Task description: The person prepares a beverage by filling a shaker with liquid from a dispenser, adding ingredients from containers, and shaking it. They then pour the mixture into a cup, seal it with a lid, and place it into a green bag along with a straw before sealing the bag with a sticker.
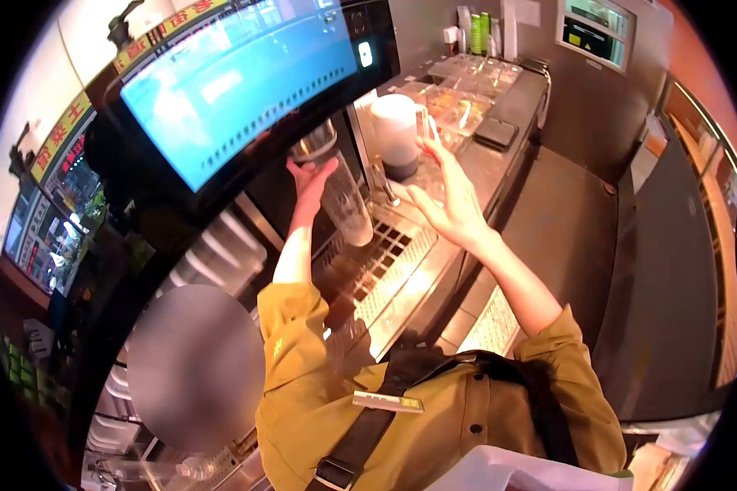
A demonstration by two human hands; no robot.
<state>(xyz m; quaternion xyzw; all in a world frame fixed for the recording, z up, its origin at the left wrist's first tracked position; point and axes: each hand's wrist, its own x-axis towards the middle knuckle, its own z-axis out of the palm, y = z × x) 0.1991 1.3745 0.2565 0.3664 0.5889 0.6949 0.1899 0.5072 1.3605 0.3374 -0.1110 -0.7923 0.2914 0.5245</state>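
My left hand is closed around the upper part of a tall clear shaker cup, just under its metal collar. The cup hangs tilted above a drip grate, its base toward the lower right. Some pale residue or liquid shows near its bottom. My right hand is open, fingers stretched and thumb apart. Its fingertips overlap the handle of a white pitcher in this view; whether they touch cannot be told. The pitcher stands upright on the counter, its base dark.
A large lit screen overhangs the left hand. Below lies the metal drip grate, with a small tap behind. Lidded clear food containers and a black flat device occupy the counter. Green cup stacks stand farther back.
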